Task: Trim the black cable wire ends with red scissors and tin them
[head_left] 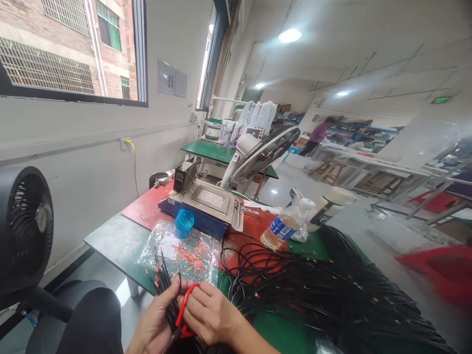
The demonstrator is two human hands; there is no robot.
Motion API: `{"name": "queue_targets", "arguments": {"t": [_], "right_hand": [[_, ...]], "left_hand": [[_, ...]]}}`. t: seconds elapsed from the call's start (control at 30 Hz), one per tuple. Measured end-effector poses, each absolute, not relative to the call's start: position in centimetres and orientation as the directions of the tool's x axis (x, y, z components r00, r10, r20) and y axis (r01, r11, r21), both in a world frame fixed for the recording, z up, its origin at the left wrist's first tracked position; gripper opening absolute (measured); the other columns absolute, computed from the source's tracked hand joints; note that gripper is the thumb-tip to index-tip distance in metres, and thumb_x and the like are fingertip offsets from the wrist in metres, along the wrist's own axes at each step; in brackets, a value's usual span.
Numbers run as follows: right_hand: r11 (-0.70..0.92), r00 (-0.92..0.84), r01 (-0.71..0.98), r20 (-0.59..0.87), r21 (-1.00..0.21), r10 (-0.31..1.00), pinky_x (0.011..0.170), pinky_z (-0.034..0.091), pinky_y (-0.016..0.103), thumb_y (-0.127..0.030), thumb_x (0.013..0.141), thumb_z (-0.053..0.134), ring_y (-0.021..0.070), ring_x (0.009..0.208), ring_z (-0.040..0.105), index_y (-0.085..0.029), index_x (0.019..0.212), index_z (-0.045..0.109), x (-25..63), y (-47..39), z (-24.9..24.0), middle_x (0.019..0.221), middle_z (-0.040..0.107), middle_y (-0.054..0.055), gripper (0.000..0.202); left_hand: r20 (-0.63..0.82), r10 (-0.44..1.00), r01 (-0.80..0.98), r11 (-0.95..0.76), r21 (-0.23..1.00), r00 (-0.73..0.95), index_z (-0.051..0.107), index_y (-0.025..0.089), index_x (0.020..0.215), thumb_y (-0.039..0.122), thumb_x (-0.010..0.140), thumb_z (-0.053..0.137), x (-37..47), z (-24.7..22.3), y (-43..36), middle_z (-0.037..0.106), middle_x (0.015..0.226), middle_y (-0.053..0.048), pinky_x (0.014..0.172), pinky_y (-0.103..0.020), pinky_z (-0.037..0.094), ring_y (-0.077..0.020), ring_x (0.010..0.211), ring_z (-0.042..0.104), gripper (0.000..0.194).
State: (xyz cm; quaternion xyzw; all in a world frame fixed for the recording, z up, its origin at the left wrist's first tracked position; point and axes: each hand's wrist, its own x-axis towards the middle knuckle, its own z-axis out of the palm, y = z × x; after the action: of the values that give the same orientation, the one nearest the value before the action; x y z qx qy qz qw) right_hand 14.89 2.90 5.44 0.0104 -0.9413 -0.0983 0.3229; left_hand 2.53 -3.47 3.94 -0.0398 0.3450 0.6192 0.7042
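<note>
Held low in front of me, my left hand point(157, 322) is closed around a bunch of black cables point(162, 275), with thumb and finger pinched near one cable end. Red tips show on several of these cables. My right hand point(212, 314) grips a red-handled hand tool point(183, 307), like pliers or cutters; its jaws are mostly hidden between the hands. Both hands are close together. Just beyond them lies a clear plastic bag point(212, 246) with many small red and yellowish pieces point(191, 255) scattered on it. A blue cup point(183, 223) stands at its far edge.
A blue machine with a metal top point(210, 199) sits behind the cup. At right are a bottle point(280, 228) and a large pile of black cables point(332, 290). Fans stand at left point(27, 226) and behind the table point(265, 152). A person point(319, 133) is far back.
</note>
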Motion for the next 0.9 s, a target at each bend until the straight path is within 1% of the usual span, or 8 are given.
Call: {"name": "queue_targets", "arguments": {"t": [0.17,0.23,0.33,0.4,0.47,0.53,0.63,0.9], "right_hand": [[0.975,-0.795,0.062,0.601,0.214,-0.082,0.05,0.033,0.029,-0.01,0.088,0.041,0.0143,0.055,0.051,-0.015,0.084,0.063,15.6,4.4,6.4,0.059,0.057,0.003,0.022],[0.974,-0.7,0.171,0.714,0.148,0.015,0.051,0.034,0.028,-0.013,0.088,0.046,0.014,0.055,0.052,-0.016,0.087,0.063,15.8,6.0,7.8,0.059,0.058,0.003,0.018],[0.884,-0.377,0.374,0.824,-0.282,0.422,0.055,0.038,0.026,-0.025,0.086,0.054,0.0143,0.058,0.054,-0.017,0.084,0.065,15.2,8.8,10.6,0.066,0.062,0.005,0.013],[0.68,-0.175,0.385,0.674,-0.624,0.718,0.057,0.041,0.026,-0.036,0.084,0.057,0.0153,0.061,0.055,-0.016,0.083,0.066,14.0,10.5,12.0,0.069,0.063,0.006,0.022],[0.514,-0.135,0.346,0.501,-0.785,0.855,0.057,0.041,0.025,-0.046,0.08,0.058,0.0158,0.06,0.055,-0.015,0.081,0.067,12.5,11.9,12.3,0.065,0.062,0.004,0.033],[0.438,-0.162,0.371,0.408,-0.819,0.899,0.056,0.04,0.025,-0.052,0.078,0.056,0.016,0.059,0.053,-0.013,0.078,0.067,11.0,12.9,11.6,0.062,0.061,0.004,0.041],[0.416,-0.161,0.521,0.393,-0.745,0.905,0.058,0.039,0.025,-0.053,0.078,0.054,0.0164,0.061,0.054,-0.013,0.074,0.066,9.5,14.0,10.1,0.064,0.063,0.005,0.041],[0.367,-0.205,0.733,0.329,-0.573,0.922,0.058,0.033,0.022,-0.034,0.079,0.058,0.0152,0.062,0.056,-0.016,0.07,0.064,8.9,14.9,9.6,0.066,0.066,0.005,0.022]], "left_hand": [[-0.578,0.804,-0.923,0.104,0.369,-0.141,0.065,0.014,0.08,0.019,0.069,0.074,1.9,3.9,-3.6,0.064,0.063,-0.002,0.047,-0.019,0.047,-0.012,0.056,0.061,0.016],[-0.602,0.756,-0.892,0.055,0.449,-0.257,0.063,0.013,0.088,0.026,0.069,0.075,1.2,3.7,-3.6,0.052,0.05,0.006,0.044,-0.018,0.043,-0.0065,0.043,0.05,0.026],[-0.507,0.782,-0.809,0.007,0.588,-0.362,0.058,0.013,0.1,0.044,0.072,0.069,0.5,3.4,-3.4,0.026,0.043,0.015,0.038,-0.015,0.03,-0.0008,0.033,0.023,0.044],[-0.429,0.805,-0.756,-0.036,0.654,-0.41,0.054,0.016,0.102,0.052,0.073,0.063,0.4,3.1,-3.0,0.026,0.044,0.015,0.036,-0.016,0.026,-0.001,0.033,0.019,0.048],[-0.373,0.813,-0.727,-0.087,0.682,-0.447,0.051,0.019,0.097,0.057,0.072,0.061,0.5,2.7,-2.5,0.03,0.045,0.015,0.035,-0.016,0.023,-0.0013,0.032,0.02,0.046],[-0.333,0.816,-0.7,-0.117,0.704,-0.472,0.049,0.021,0.09,0.059,0.07,0.061,0.7,2.0,-2.0,0.033,0.045,0.014,0.032,-0.016,0.02,-0.0015,0.03,0.022,0.046],[-0.284,0.824,-0.63,-0.11,0.769,-0.49,0.048,0.021,0.085,0.061,0.069,0.061,0.8,0.6,-1.4,0.039,0.045,0.012,0.028,-0.016,0.02,-0.0021,0.027,0.024,0.045],[-0.262,0.821,-0.557,-0.081,0.826,-0.507,0.047,0.02,0.067,0.061,0.065,0.064,0.9,-0.7,-0.5,0.038,0.04,0.01,0.023,-0.016,0.024,-0.003,0.024,0.027,0.044]]}}
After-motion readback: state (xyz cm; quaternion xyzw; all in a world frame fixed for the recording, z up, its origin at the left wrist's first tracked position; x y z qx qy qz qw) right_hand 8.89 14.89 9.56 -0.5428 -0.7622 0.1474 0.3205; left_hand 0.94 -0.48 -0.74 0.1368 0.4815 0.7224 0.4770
